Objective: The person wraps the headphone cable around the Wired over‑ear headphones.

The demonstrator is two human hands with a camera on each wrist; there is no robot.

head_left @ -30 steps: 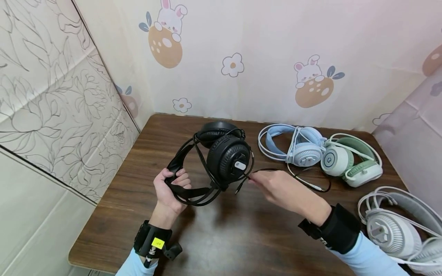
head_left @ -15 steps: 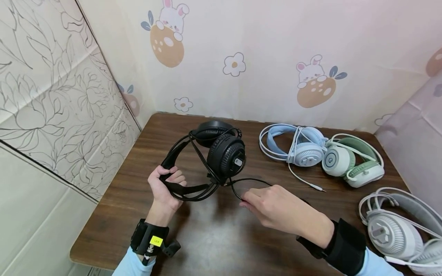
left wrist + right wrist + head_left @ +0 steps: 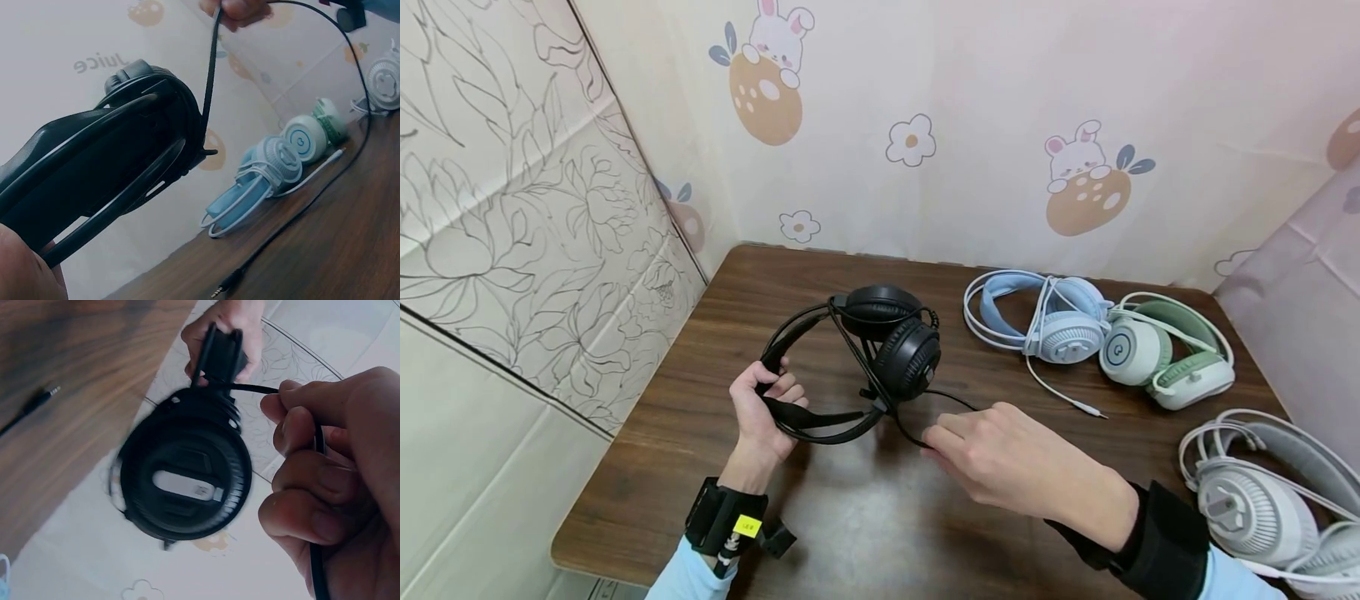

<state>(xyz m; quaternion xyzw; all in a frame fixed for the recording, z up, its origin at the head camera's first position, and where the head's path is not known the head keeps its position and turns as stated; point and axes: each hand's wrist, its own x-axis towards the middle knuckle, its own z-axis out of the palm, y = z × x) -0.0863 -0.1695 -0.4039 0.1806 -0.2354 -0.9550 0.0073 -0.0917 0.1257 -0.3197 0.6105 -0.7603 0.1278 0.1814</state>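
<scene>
My left hand [image 3: 765, 412] grips the padded headband of a pair of black headphones [image 3: 906, 358], holding it above the table with both ear cups pointing right. A thin black cable [image 3: 359, 62] runs from the headphones to my right hand [image 3: 1000, 454], which pinches it between thumb and forefinger. In the right wrist view the other fingers curl round the same cable [image 3: 317, 569]. The loose end hangs past that hand, and its jack plug [image 3: 39, 400] shows near the tabletop. Some cable loops still lie along the headband.
At the back right of the wooden table [image 3: 715, 333] lie blue headphones [image 3: 1060, 325] with a white plug, touching green and white headphones [image 3: 1165, 350]. White and grey headphones [image 3: 1255, 508] lie at the right edge. A patterned curtain [image 3: 985, 75] hangs behind.
My right hand has moved down and slightly left, drawing the black cable away from the ear cup. The headphones have turned a little in my left hand.
</scene>
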